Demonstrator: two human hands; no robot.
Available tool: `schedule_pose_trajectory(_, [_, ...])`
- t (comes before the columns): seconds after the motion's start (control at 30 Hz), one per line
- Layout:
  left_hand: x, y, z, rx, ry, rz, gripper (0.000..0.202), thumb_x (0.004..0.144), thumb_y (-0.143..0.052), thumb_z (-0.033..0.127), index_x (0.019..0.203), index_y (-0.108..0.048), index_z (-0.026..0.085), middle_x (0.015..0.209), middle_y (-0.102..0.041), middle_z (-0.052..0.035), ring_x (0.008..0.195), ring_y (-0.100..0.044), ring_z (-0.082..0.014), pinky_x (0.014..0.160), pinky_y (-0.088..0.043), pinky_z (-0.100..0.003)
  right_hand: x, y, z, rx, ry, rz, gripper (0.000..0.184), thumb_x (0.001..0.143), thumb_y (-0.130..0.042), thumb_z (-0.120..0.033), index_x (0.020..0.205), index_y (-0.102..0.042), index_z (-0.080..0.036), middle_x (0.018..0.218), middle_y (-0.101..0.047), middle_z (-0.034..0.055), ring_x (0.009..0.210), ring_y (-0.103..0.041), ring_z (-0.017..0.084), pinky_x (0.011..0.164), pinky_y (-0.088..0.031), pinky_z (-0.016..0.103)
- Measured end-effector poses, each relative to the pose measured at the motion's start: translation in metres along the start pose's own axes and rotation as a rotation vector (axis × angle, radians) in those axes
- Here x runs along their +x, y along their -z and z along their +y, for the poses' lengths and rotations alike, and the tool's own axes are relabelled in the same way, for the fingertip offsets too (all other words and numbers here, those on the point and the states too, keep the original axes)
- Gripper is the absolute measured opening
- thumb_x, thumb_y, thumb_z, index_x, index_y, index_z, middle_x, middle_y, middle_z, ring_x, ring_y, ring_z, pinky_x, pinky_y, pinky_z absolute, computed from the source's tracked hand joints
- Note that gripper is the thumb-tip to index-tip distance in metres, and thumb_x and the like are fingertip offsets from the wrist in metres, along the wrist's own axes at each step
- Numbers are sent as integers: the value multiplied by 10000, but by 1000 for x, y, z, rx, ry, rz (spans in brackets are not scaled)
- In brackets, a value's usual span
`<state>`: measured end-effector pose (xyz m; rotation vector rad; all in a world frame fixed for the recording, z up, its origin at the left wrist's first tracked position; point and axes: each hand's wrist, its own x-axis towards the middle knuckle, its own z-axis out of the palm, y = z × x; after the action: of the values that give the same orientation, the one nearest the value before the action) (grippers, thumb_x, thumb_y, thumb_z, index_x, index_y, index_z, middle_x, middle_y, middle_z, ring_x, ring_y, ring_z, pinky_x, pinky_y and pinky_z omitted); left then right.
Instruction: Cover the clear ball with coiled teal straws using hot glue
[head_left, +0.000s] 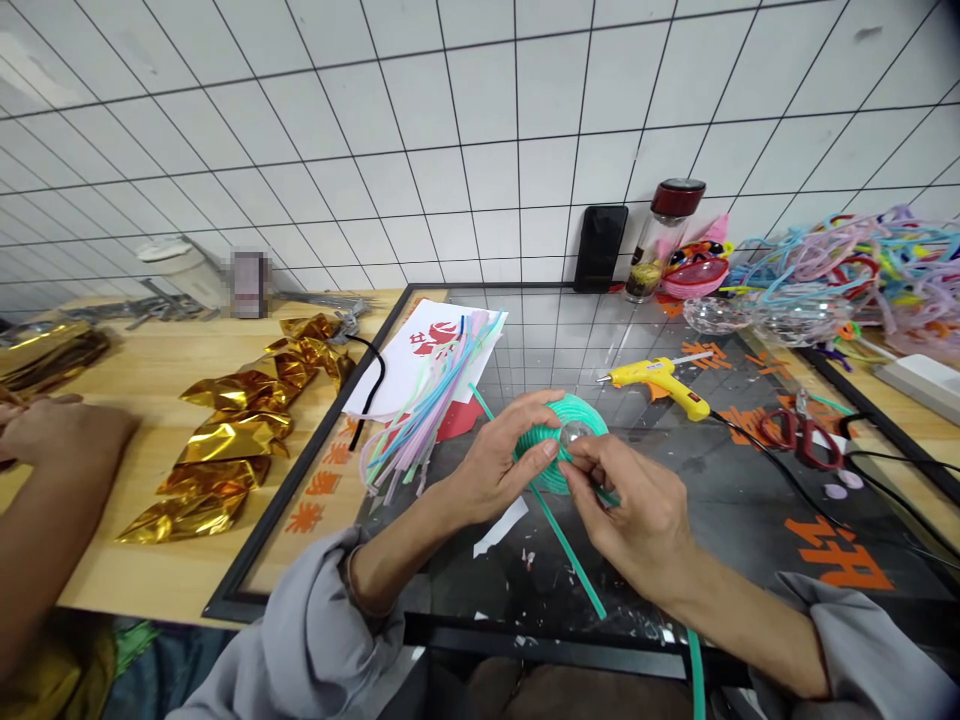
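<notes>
A flat round coil of green pipe cleaner (589,412) is held over the dark glass board, with a small clear plastic dome (576,432) at its middle. My left hand (502,455) grips the coil's left side, thumb in front and fingers behind. At the coil's lower right, my right hand (634,500) is closed, thumb and fingertips pinched against the green strand beside the dome; the exact hold is partly hidden. A loose green pipe cleaner (566,550) slants below the coil across the board.
Pastel pipe cleaners (431,400) lie on white paper (390,350) to the left. Rightward are a yellow glue gun (660,382), red-handled scissors (802,435) and a tangled pile (862,270). A phone (600,248) and glass bottle (660,240) stand behind. Gold foil (232,430) lies near another person's arm (60,490).
</notes>
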<state>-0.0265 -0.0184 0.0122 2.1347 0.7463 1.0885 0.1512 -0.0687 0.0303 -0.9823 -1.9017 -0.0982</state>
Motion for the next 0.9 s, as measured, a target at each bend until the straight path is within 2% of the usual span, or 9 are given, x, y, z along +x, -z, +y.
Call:
schedule_pose_trajectory(0.57, [3,3,-2,32,-22,-32,192,1001,-494,244,1168,-579,198,1399,-610,-152,1334,-573,-252,1142,-458,-469,-1,0,2,16,-16,4,129,907,-575,-75,958,-588,-193,735,-695,-1,590,-651,112,566,-527,215])
schedule_pose_trajectory(0.77, [5,6,2,88,-11,-69,298,936,-492,144,1217,-571,202,1422,-602,-138,1367,-551,-261,1158,-447,-470,6,5,3,51,-64,-14,132,894,-590,-93,952,-591,-212,750,-701,-14,580,-639,108,531,-505,215])
schedule_pose_trajectory(0.9, [5,5,0,104,-57,-37,337,901,-606,226,1233,-557,201,1419,-597,-166,1346,-569,-286,1133,-468,-483,12,8,5,129,-161,-43,115,875,-609,-108,923,-600,-212,702,-666,-33,563,-614,102,546,-514,219])
